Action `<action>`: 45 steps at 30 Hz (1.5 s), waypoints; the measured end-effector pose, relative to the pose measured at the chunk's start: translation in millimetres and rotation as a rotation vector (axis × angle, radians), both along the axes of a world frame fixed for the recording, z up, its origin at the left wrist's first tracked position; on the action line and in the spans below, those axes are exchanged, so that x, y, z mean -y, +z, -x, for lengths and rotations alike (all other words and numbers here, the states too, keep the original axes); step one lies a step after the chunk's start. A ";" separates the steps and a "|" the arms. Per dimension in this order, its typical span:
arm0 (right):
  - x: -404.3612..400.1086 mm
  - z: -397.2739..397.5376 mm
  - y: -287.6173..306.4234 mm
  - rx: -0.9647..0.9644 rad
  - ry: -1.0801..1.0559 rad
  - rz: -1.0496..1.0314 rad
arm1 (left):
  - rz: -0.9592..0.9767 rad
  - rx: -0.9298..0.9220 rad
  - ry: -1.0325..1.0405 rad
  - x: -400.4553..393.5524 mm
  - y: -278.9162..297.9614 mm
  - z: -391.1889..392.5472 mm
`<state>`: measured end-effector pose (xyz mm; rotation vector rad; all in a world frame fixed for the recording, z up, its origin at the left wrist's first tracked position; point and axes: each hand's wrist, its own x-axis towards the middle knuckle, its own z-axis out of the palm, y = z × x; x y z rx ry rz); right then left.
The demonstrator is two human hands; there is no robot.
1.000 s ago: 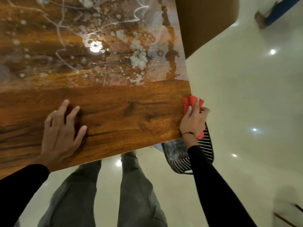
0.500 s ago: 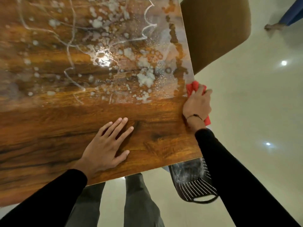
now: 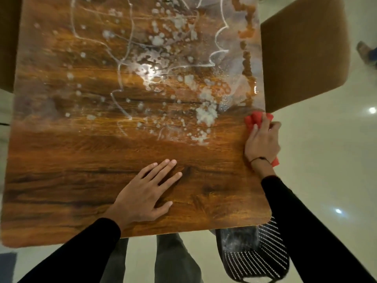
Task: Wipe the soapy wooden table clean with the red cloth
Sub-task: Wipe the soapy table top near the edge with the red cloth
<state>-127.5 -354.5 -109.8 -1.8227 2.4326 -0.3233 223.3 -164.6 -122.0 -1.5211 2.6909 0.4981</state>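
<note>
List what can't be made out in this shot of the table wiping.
- Red cloth: mostly under the right hand in the head view; its size and fold are hidden.
- Table: far end cut off by the top edge, so the soap's full spread is unknown.
- Black basket: partly behind the table corner and right sleeve; contents unclear.
- Left hand: flat on the wood, hiding what lies beneath.

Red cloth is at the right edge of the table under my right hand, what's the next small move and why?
Probably sweep the red cloth leftward and slightly away from you, into the suds. The right hand holds it at the table edge, just beside the nearest foam clump, and the near strip already looks dry. The left hand lies flat there, bracing.
</note>
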 end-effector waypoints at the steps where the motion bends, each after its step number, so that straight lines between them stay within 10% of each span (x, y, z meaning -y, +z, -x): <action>1: 20.3 -11.2 -1.5 -0.006 -0.044 -0.001 | -0.003 -0.002 0.006 -0.4 -0.8 -1.0; 10: -33.2 -78.4 2.3 -0.033 0.760 -0.068 | -0.023 -0.021 0.322 2.6 1.7 -0.5; 17: 54.6 -114.5 1.2 -0.047 0.087 -0.022 | -0.026 -0.004 0.314 0.9 -3.0 -1.7; 25: -36.3 -166.1 -0.5 0.000 0.508 -0.012 | 0.018 -0.011 0.319 1.1 1.8 2.3; 33: 65.7 -160.0 -3.0 -0.043 0.057 0.003 | 0.050 -0.050 0.326 -0.2 -0.1 -0.2; 41: -49.1 -192.1 5.9 0.006 0.659 -0.061 | 0.037 -0.209 0.781 6.0 25.2 -44.7; 45: -14.0 -157.2 5.5 -0.013 0.219 -0.058 | 0.034 -0.097 0.972 3.3 24.2 -132.7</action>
